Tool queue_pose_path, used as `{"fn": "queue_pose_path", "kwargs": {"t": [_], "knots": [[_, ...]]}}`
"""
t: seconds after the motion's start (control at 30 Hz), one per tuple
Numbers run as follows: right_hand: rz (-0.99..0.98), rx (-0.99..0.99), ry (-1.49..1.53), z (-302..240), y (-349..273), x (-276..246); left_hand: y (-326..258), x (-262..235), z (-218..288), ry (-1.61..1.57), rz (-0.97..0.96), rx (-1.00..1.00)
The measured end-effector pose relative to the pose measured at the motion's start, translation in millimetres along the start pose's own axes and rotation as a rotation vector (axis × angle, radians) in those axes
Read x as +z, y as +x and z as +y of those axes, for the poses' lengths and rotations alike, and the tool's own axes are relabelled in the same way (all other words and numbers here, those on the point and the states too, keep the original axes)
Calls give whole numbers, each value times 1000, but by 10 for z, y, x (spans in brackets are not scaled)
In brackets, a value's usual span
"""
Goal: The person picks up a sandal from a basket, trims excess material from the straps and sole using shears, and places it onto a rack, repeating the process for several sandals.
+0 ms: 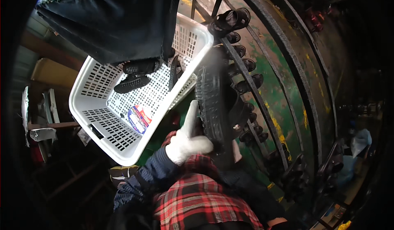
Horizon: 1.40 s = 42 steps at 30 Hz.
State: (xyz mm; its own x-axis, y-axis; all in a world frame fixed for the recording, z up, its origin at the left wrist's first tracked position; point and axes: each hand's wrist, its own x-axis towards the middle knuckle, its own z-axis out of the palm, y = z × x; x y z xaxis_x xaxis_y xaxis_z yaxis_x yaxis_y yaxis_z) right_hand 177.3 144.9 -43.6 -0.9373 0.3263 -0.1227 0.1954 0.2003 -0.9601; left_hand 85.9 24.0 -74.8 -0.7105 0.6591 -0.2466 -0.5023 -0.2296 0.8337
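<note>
A black sandal [210, 103] stands on end near the centre of the frame, its ridged sole turned left and its straps right, just beside the right side of the white basket [135, 159]. The gloved left hand [186, 147] lies against the lower sole, one finger pointing up along its edge, the others lower, spread apart; whether they clamp cannot be told. The right hand [237, 151] is mostly hidden behind the sandal, so its fingers' state cannot be told either.

For a sound hold, the best support is probably low on the firm sole, with the other hand steadying the far side and the straps left unsqueezed. The sandal's upper end is blurred near the metal rack [287, 66] at right, so turning it slowly and clear of the bars seems wise. More dark sandals [132, 83] lie in the basket, left of centre.
</note>
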Motion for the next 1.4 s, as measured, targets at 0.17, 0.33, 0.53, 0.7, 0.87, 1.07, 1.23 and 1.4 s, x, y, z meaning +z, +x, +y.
{"fn": "queue_pose_path", "kwargs": {"t": [0.17, 0.33, 0.53, 0.7, 0.87, 1.07, 1.23, 1.4], "knots": [[36, 99, 30, -181, 17, -517, 229, -105, -62, -1015, -149, -395], [107, -276, -98, -441, 337, -637, 247, -14, -225, -795, -119, -274], [-333, -470, 31, 46, -188, -589, 523, -150, -2, -670, 22, -316], [84, 122, 410, 172, -31, -725, 767, -401, -160, -587, -14, -373], [-41, 428, 321, 383, 464, -388, 979, -541, -647, -1097, -261, -483], [320, 415, 601, 669, 1154, -177, 1334, -1079, -1092, 492, -63, -80], [581, 12, 899, 1501, 2414, -935, 1826, -1690, -272, -277, 167, -375], [703, 284, 742, 2850, 3228, -1709, 2025, -4694, -1306, 791, 794, -205]]}}
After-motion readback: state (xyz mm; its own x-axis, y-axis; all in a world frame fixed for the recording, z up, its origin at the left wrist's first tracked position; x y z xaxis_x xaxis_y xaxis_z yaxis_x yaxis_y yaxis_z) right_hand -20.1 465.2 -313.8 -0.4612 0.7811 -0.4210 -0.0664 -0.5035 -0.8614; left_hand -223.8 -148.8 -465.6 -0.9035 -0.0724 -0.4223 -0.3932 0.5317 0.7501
